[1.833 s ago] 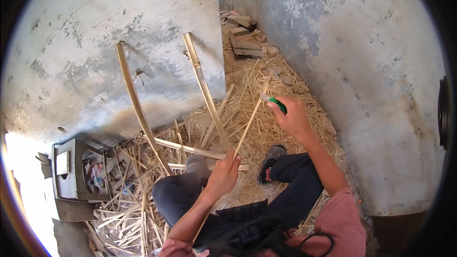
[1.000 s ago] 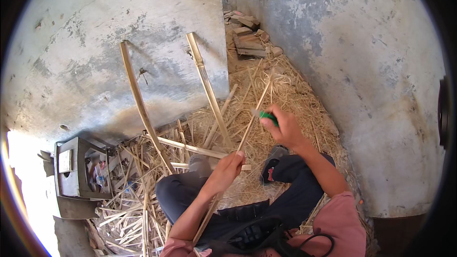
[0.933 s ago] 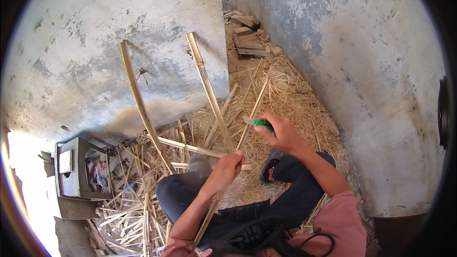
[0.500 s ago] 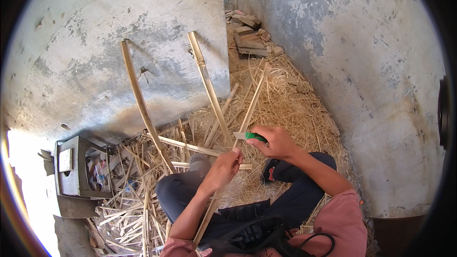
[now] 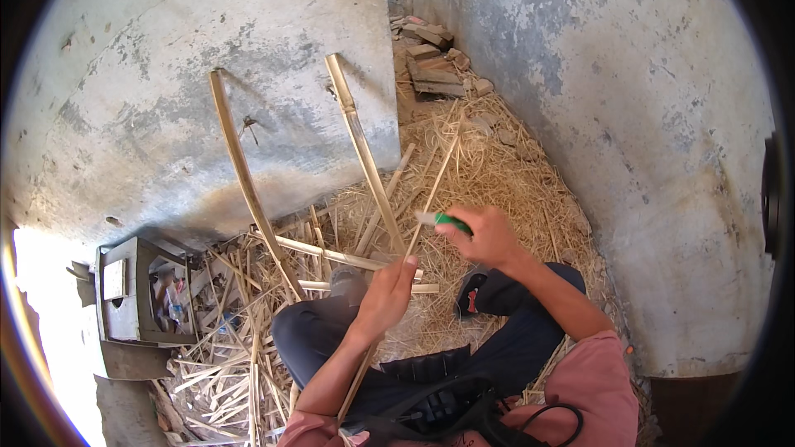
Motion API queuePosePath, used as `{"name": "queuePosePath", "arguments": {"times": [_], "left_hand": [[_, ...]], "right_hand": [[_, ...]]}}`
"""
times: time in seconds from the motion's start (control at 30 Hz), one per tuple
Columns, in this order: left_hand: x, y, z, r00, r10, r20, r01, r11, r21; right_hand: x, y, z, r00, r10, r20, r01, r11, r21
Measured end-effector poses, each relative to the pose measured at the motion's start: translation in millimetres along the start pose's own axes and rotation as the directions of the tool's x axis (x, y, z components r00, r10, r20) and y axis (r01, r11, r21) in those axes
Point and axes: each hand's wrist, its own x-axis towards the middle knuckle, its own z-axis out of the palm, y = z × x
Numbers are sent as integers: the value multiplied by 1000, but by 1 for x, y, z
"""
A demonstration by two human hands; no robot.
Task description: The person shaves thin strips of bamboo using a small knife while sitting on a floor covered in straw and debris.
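Left grip (image 5: pixel 386 296) holds a strip (image 5: pixel 439 178); the grey box (image 5: pixel 122 320) (open-sided) contains clutter (image 5: pixel 175 311).

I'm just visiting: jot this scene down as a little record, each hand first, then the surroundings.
Left hand: grips a thin pale strip
Right hand: holds a green-handled knife, blurred blade at the strip; contact unclear
Leaning on left wall: two long strips
Floor: straw-like shavings, right of the strip
Far corner: rubble pile
Far left: grey box
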Motion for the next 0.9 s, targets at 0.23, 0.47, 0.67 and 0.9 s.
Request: {"name": "queuePosePath", "arguments": {"times": [0.23, 0.47, 0.67, 0.9], "left_hand": [[-8, 10, 8, 999, -26, 45, 25, 999, 25], [-7, 11, 9, 998, 4, 60, -5, 1000, 23], [-9, 8, 10, 991, -35, 127, 32, 999, 24], [-3, 4, 8, 993, -47, 110, 51, 998, -36]], "right_hand": [[21, 64, -39, 979, 152, -137, -168, 979, -115], [25, 70, -47, 970, 158, -185, -181, 977, -112], [30, 92, -63, 897, 276, -344, -331, 937, -112], [20, 71, -59, 932, 220, -289, -229, 973, 4]]}}
